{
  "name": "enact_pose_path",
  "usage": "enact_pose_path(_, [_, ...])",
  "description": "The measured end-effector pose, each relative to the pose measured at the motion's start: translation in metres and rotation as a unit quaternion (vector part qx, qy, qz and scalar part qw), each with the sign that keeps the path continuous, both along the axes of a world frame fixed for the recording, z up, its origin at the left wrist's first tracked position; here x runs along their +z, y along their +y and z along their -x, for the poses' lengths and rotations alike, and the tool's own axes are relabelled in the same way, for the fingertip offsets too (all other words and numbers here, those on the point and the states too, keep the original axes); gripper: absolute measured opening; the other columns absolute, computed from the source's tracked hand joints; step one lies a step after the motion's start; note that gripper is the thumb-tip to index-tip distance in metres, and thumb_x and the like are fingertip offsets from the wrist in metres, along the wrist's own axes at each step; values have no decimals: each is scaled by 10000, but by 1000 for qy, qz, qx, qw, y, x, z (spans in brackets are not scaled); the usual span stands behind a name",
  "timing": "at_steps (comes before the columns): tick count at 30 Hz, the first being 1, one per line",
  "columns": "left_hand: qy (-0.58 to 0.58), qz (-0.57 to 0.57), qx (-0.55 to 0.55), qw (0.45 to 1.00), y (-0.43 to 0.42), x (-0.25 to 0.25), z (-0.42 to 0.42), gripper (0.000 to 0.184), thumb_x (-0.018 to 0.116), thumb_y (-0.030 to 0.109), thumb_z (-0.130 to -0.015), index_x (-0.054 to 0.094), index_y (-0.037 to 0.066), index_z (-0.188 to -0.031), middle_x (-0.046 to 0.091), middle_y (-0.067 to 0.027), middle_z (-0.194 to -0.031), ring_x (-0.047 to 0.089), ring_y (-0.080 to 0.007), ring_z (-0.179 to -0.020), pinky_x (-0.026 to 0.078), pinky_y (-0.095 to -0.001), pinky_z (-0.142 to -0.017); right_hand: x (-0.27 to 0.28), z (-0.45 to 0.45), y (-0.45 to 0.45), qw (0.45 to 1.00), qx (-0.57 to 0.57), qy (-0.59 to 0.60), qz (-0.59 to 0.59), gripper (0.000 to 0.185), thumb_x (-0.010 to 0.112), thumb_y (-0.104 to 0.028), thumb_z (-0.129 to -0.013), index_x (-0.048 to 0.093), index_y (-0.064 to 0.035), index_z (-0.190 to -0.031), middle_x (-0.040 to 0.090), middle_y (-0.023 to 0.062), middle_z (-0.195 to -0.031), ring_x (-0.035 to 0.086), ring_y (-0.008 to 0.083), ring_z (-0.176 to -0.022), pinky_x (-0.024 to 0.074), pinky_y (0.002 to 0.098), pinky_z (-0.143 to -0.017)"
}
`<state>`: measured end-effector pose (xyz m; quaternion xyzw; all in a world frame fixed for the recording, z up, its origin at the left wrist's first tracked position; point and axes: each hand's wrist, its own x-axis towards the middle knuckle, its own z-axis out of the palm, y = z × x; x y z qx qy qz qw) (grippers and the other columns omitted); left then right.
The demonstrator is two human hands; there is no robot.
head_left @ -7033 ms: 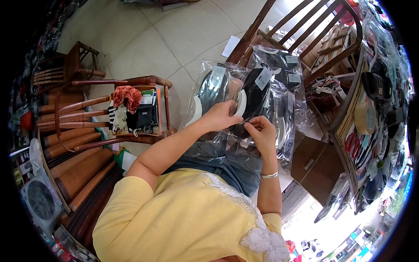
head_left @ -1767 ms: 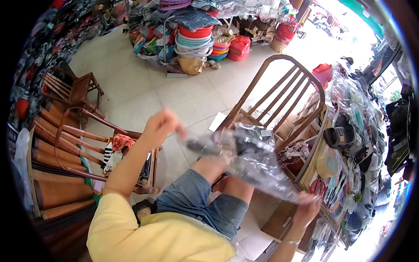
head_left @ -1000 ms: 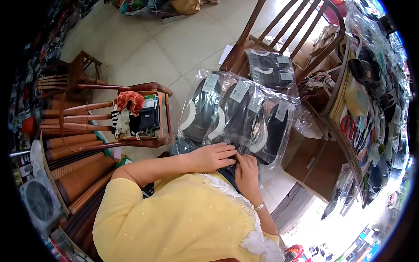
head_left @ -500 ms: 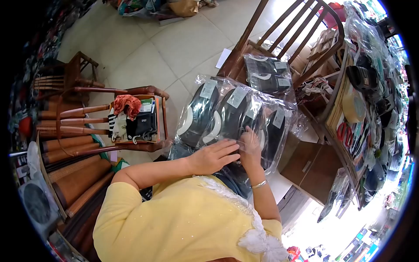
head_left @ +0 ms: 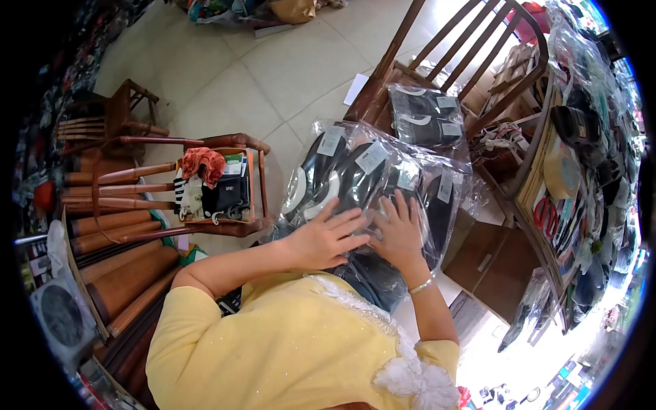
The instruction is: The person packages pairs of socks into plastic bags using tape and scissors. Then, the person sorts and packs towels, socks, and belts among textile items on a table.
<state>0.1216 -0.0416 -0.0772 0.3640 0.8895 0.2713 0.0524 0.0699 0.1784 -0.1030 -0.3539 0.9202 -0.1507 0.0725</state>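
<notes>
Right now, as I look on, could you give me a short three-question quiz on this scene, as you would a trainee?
1. Which wrist wears the bracelet, left or right?
2. True or false: the reddish cloth lies right beside the scissors.
3. What are the left hand and the right hand spread over?
a) a cardboard box
b) a clear plastic package with dark contents
c) a roll of tape

Key:
1. Right.
2. False; it lies between the arms of the wooden chair at the person's left.
3. b
</notes>
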Motion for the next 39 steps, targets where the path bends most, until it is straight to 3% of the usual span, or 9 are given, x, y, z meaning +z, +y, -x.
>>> enact_pose_path(3, [26, 22, 26, 999, 7, -36, -4, 610, 744, 307, -696, 536, 158, -1250, 439, -136, -1373, 362, -298, -1332, 132, -650, -1063, 5, -6, 11, 997, -65, 33, 11, 263, 686, -249, -711, 661, -77, -908, 489, 125, -1308, 357, 350, -1305, 266, 538, -1069])
enact_pose_path(8, [109, 62, 52, 991, 54, -84, -10, 518, 700, 265, -744, 533, 132, -1216, 405, -153, -1385, 344, -292, -1334, 209, -688, -1001, -2, -13, 15, 995, -80, 60, 27, 263, 664, -203, -728, 653, -48, -941, 540, 151, -1247, 419, 360, -1257, 280, 536, -1052])
enact_pose_path(13, [-16, -13, 52, 998, 33, -57, -4, 560, 756, 200, -681, 554, 128, -1198, 420, -160, -1377, 361, -303, -1321, 304, -540, -1030, 3, -20, 7, 993, -100, 60, 15, 379, 670, -196, -741, 616, -72, -1095, 538, 140, -1265, 440, 338, -1239, 294, 518, -1043])
enact_pose_path(16, [40, 105, 21, 993, 5, -59, -4, 440, 692, 227, -751, 573, 113, -1159, 403, -121, -1418, 328, -282, -1355, 253, -513, -1090, -5, -17, 9, 994, -78, 75, -26, 359, 678, -186, -752, 620, -71, -1087, 544, 147, -1248, 461, 332, -1220, 314, 506, -1034])
enact_pose_path(22, [16, 2, -82, 996, -29, -38, -29, 302, 631, 194, -777, 637, 125, -1071, 570, -85, -1232, 498, -238, -1213, 321, -448, -1069, 27, -66, 41, 981, 51, -118, 143, 379, 726, -194, -695, 623, -92, -1045, 619, 119, -1083, 551, 311, -1097, 417, 468, -950])
enact_pose_path(26, [54, -91, -71, 992, -22, -10, -22, 383, 646, 146, -761, 619, 151, -1143, 582, -92, -1199, 513, -257, -1182, 360, -454, -1037, 18, -106, 41, 998, 40, -21, 36, 432, 697, -209, -706, 610, -136, -1122, 599, 72, -1151, 502, 271, -1181, 354, 455, -1031])
enact_pose_path(32, [154, 58, -16, 986, 14, -52, 9, 532, 705, 254, -724, 551, 206, -1231, 443, -86, -1386, 365, -244, -1324, 243, -464, -1098, -7, -131, 47, 998, -19, 58, -25, 382, 647, -126, -745, 629, -165, -1125, 506, 64, -1309, 403, 264, -1296, 292, 452, -1077])
enact_pose_path(34, [66, 73, -43, 994, 6, -57, 11, 511, 712, 277, -718, 565, 213, -1204, 458, -74, -1373, 358, -238, -1332, 244, -479, -1095, -15, -137, 59, 986, -104, 128, -15, 415, 663, -151, -742, 615, -171, -1153, 464, 66, -1353, 392, 263, -1304, 283, 464, -1080])
enact_pose_path(39, [121, 80, -36, 989, 1, -67, 2, 404, 653, 243, -770, 592, 211, -1168, 497, -53, -1338, 402, -217, -1303, 246, -478, -1094, -10, -114, 71, 987, -145, 37, -53, 647, 764, -217, -640, 552, -35, -1224, 421, 96, -1395, 352, 285, -1324, 265, 503, -1079])
